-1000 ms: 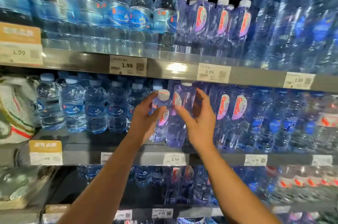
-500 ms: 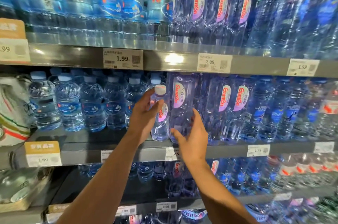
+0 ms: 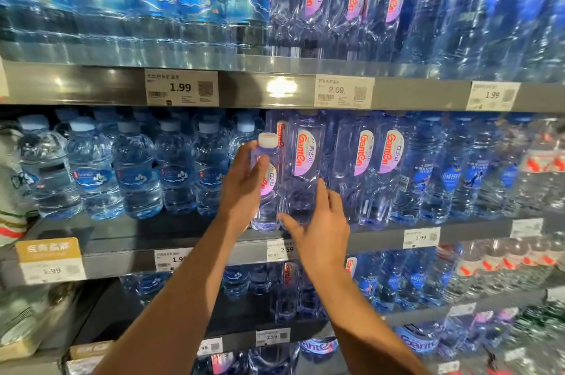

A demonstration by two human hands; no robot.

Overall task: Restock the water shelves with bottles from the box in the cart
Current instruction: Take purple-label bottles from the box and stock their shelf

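The small bottle [image 3: 267, 188] stood upright at the front edge of the middle shelf [image 3: 122, 234], gripped by the left hand [image 3: 244, 188]. Just beside it, the right hand [image 3: 321, 221] apparently pressed relaxed fingers against a taller bottle [image 3: 302, 166]; contact looked blurred.

Bottle labels [image 3: 305, 152]: "Ganten". Shelf tags [image 3: 181, 87]: 1.99, 2.09.

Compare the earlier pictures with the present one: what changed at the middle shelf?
The right hand slid down the tall clear purple-labelled bottle to its base. The left hand keeps gripping the small white-capped bottle, now standing at the grey metal shelf edge. Neighbouring rows stayed put.
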